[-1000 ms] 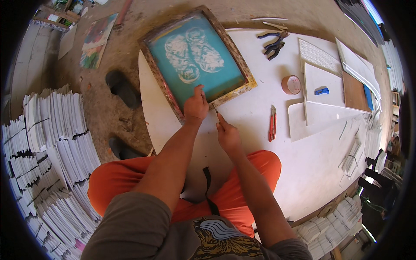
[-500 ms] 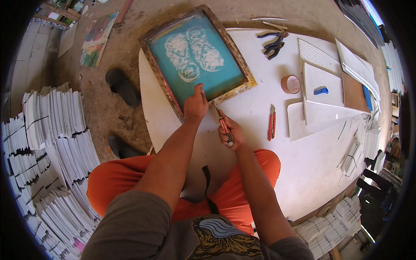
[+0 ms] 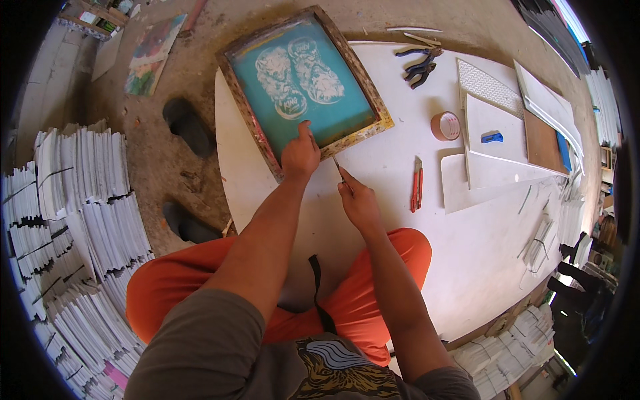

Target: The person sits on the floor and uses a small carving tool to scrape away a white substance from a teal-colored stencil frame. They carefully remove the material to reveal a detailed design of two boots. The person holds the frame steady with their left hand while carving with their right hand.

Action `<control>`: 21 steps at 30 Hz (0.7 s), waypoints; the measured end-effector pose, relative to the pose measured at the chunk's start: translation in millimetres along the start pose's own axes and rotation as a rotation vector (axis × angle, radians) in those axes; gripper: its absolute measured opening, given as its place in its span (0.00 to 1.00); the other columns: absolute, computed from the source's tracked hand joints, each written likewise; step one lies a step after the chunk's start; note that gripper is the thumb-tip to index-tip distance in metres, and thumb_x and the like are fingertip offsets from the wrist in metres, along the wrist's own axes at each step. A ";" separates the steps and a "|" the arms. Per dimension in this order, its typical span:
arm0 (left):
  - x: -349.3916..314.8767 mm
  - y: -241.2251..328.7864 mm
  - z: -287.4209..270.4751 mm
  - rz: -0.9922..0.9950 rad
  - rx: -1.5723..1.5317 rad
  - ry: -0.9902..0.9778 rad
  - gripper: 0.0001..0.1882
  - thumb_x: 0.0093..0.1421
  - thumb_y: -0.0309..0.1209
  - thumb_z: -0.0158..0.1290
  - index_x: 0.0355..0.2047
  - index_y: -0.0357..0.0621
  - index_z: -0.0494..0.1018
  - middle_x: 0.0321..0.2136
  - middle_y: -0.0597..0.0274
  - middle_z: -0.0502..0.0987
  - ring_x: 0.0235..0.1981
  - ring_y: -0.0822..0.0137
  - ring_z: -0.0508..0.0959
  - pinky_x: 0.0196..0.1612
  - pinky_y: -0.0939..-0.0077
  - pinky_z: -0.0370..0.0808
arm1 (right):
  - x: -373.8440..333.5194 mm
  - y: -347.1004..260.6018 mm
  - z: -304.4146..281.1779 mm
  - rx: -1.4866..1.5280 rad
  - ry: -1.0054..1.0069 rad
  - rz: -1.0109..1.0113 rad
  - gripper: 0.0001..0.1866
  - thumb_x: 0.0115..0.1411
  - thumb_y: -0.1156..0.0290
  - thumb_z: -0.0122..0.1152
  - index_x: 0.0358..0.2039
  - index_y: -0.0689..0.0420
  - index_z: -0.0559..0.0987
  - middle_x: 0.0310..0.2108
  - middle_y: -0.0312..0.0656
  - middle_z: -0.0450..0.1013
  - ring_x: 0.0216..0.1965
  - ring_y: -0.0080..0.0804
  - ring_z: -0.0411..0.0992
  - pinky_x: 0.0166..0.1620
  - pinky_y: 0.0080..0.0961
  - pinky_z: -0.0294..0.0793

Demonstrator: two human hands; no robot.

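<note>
A screen-printing frame, wooden and paint-stained with teal mesh and two pale oval prints, lies tilted across the far left part of a white board. My left hand grips its near bar, with the fingers reaching over the mesh. Just right of it, my right hand is closed around a slim red-handled tool. The thin metal tip points at the underside of the near bar, close to touching. Its handle is now mostly hidden by my fingers, so its exact kind cannot be made out.
On the white board lie pliers, a roll of brown tape, a red utility knife and a blue cutter on white sheets. Black slippers and bundled paper stacks stand to the left.
My right hand has rolled over, so its back faces up and the tool's handle is covered. The tool's tip has shifted slightly right. My left hand stays on the frame.
</note>
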State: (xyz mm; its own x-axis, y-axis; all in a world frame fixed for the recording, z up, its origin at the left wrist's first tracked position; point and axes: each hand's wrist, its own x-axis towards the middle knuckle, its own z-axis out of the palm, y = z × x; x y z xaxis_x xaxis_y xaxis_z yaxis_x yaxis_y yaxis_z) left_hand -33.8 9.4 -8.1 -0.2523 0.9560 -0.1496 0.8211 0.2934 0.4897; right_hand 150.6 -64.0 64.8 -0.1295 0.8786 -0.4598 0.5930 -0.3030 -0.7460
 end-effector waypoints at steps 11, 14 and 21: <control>1.0 -1.1 3.8 0.008 -0.030 0.007 0.20 0.72 0.32 0.48 0.62 0.51 0.62 0.29 0.43 0.84 0.28 0.38 0.83 0.33 0.40 0.79 | 2.7 3.0 3.9 -0.037 -0.002 0.013 0.24 0.71 0.63 0.56 0.67 0.46 0.76 0.42 0.59 0.82 0.46 0.61 0.81 0.51 0.53 0.78; 0.8 -0.9 4.4 0.029 -0.040 0.014 0.19 0.72 0.31 0.48 0.62 0.51 0.62 0.28 0.41 0.83 0.27 0.37 0.83 0.32 0.39 0.78 | 2.5 -11.0 1.9 -0.202 -0.039 0.083 0.24 0.72 0.62 0.55 0.67 0.46 0.76 0.44 0.59 0.82 0.47 0.61 0.80 0.51 0.56 0.77; -3.1 -5.3 4.5 0.100 -0.075 0.014 0.20 0.70 0.29 0.49 0.61 0.50 0.62 0.29 0.47 0.84 0.29 0.40 0.84 0.34 0.41 0.79 | 7.3 -33.9 6.9 -0.234 -0.084 0.187 0.25 0.72 0.63 0.54 0.68 0.48 0.75 0.48 0.59 0.81 0.47 0.63 0.80 0.53 0.58 0.77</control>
State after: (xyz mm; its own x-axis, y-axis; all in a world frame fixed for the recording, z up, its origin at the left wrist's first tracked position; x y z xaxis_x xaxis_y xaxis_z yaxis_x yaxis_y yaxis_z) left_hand -35.1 4.9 -14.1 -0.1789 0.9802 -0.0847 0.8020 0.1952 0.5645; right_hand 124.0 -49.9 83.4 -0.0606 0.7788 -0.6244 0.7784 -0.3547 -0.5179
